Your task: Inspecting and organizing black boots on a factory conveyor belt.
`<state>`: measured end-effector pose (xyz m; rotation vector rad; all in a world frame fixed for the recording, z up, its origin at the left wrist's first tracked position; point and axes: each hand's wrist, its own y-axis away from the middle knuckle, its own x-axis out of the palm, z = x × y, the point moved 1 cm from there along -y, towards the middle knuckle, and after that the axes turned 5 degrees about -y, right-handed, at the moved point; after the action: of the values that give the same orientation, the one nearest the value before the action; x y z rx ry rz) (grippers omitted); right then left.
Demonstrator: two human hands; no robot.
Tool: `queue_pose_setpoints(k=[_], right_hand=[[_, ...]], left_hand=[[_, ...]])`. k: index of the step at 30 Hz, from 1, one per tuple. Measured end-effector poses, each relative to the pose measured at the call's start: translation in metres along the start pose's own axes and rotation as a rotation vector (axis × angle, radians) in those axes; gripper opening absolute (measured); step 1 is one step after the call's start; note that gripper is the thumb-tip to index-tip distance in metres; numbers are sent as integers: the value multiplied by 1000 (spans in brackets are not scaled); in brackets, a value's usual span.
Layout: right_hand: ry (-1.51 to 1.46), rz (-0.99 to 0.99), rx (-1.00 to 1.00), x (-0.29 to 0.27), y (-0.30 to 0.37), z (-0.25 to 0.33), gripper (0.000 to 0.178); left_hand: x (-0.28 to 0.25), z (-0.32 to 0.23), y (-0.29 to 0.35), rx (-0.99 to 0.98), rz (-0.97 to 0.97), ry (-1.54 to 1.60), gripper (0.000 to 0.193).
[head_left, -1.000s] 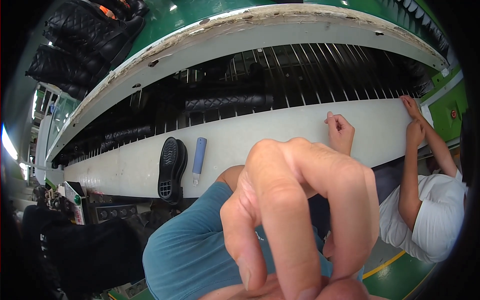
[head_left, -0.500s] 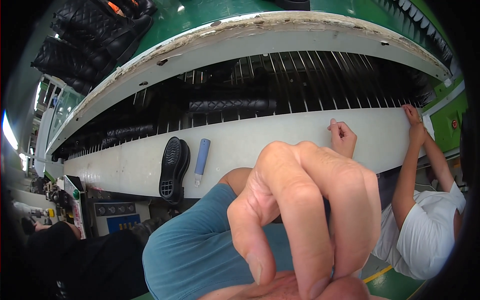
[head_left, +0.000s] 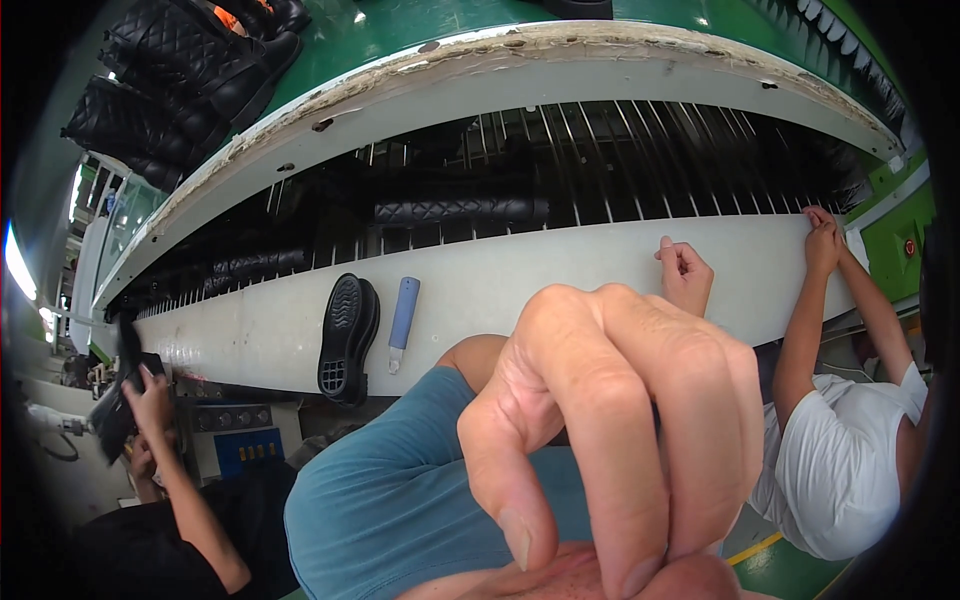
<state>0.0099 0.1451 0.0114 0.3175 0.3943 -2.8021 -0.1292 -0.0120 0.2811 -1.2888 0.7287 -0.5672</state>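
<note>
Close to the camera my left hand (head_left: 610, 400) hangs with its fingers curled toward me and its thumb a little apart. Fingertips rest against skin at the lower edge; no object shows in them. Beyond it my right hand (head_left: 686, 275) lies on the white ledge (head_left: 580, 258), loosely closed and with nothing visible in it; its forearm is mostly hidden. Left of both hands, a black shoe sole (head_left: 347, 340) lies tread up, its heel toward the near edge. Beside it, untouched, is a small blue-handled blade tool (head_left: 403, 315).
Behind the ledge run metal rods (head_left: 610, 150), with quilted black boots (head_left: 460, 211) on them. More boots (head_left: 190, 80) stand upper left on a green surface (head_left: 400, 30). One co-worker's hands (head_left: 150, 405) hold a dark shoe part; another's forearms (head_left: 810, 310) lean at the right.
At the left a co-worker's arms have come up with a dark shoe part. The co-worker at the right has shifted an arm slightly. My hands stay nearly still.
</note>
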Motion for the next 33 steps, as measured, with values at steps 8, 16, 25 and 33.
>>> queue_pose_setpoints(k=[8,16,25,33], right_hand=[[26,-14,-2,-8,-1,-5,38],[22,0,6,-6,-1,0,39],[8,-3,2,-7,0,0,40],[15,-4,-22,-7,-4,-1,38]], left_hand=[[14,8,5,44,-145,12,32],[34,10,10,90,-292,-9,33],[58,18,12,136,-460,2,34],[70,26,11,191,-605,8,35]])
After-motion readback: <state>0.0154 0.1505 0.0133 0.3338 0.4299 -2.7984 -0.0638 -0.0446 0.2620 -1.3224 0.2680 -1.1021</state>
